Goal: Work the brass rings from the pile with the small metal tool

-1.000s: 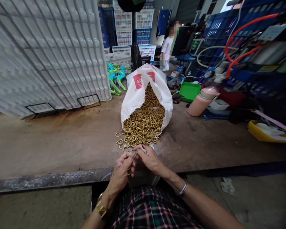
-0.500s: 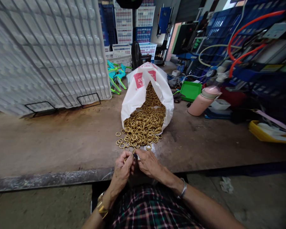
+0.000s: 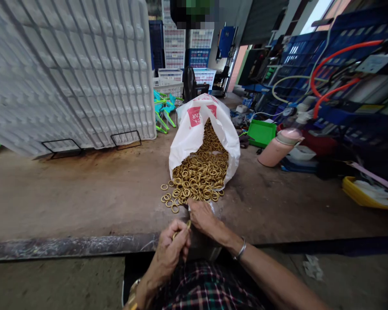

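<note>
Gold-coloured metal rings (image 3: pixel 198 172) spill in a heap out of a white plastic bag (image 3: pixel 187 142) with red print, lying on its side. Close to the table's front edge, my left hand (image 3: pixel 171 247) is closed, pinching a ring (image 3: pixel 188 224) between thumb and fingertips; part of another ring shows within its fingers. My right hand (image 3: pixel 204 217) is at the near edge of the heap, fingers bent and pressed together, with a small dark bit beside the fingertips. What those fingers grip is hidden. Several loose rings (image 3: pixel 168 203) lie left of it.
Tall stacked white moulded trays (image 3: pixel 84 77) stand at the left on wire supports. Teal and green clips (image 3: pixel 164 110) lie behind the bag. To the right are a green tray (image 3: pixel 261 132), a pink bottle (image 3: pixel 278 148) and a yellow tray (image 3: pixel 358 196).
My right hand has parted from my left and moved forward to the rings. My left hand has drawn slightly back, keeping its ring. The view has tilted up a little.
</note>
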A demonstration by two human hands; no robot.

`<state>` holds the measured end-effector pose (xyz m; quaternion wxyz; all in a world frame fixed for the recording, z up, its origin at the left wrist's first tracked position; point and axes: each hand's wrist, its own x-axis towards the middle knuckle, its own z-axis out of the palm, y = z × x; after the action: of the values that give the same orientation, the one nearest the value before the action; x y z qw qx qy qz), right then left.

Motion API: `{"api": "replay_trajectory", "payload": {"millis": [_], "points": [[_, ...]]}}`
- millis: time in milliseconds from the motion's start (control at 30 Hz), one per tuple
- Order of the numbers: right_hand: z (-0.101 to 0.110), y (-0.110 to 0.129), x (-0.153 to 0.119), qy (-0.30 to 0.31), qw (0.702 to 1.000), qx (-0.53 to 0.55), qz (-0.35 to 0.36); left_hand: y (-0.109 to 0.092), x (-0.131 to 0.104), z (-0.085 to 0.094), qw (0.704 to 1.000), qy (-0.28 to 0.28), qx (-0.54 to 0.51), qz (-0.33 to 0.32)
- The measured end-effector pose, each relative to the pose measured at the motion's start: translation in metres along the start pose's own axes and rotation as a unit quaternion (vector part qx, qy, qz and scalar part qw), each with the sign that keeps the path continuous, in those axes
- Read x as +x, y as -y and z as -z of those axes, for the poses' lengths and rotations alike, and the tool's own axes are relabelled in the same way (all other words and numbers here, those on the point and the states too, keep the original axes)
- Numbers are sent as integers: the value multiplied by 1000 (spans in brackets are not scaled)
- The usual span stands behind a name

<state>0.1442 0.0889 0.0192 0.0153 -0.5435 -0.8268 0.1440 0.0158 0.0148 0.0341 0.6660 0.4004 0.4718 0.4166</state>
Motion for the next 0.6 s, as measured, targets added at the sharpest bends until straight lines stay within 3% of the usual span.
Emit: {"api": "replay_trajectory", "payload": {"millis": [67, 233, 433, 600], "points": [[6, 4, 12, -1, 1000, -20, -6, 3, 0, 1, 997, 8, -76, 13], [12, 28, 52, -61, 994, -68, 62, 17, 12, 19, 969, -55, -236, 39], [4, 50, 99, -49, 988, -113, 94, 21, 15, 38, 956, -118, -260, 61], [-6, 53, 112, -46, 985, -130, 103, 27, 26, 50, 952, -129, -255, 112]]}}
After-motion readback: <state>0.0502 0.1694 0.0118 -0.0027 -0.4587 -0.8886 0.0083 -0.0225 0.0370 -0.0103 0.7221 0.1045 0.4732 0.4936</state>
